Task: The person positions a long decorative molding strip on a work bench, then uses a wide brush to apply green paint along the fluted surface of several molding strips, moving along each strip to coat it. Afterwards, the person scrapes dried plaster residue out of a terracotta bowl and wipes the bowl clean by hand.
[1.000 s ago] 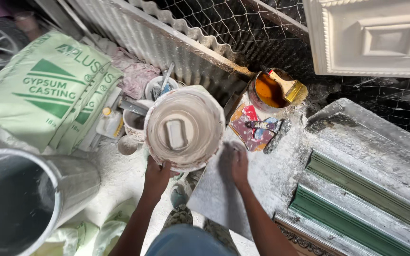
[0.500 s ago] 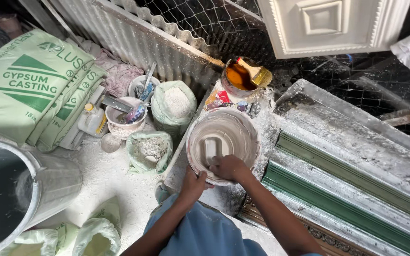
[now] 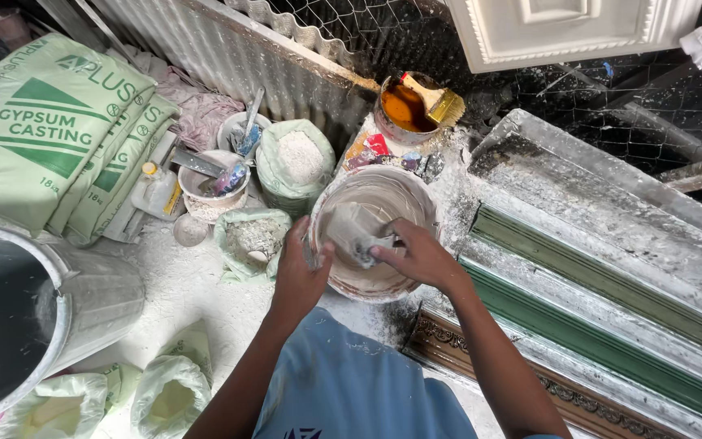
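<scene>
Both hands work at a white-coated bowl [image 3: 375,232] on the dusty surface: left hand [image 3: 298,276] grips its near rim, right hand [image 3: 416,256] pinches a pale scraper [image 3: 355,232] inside, angled up-left. Its lower end is hidden by fingers. Just beyond stands a tin of orange liquid [image 3: 404,110] with a brush [image 3: 436,102].

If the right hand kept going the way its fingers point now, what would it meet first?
The right hand points left across the white bowl. It would probably meet the bowl's left rim and the left hand gripping it first; depth is unclear.
</scene>
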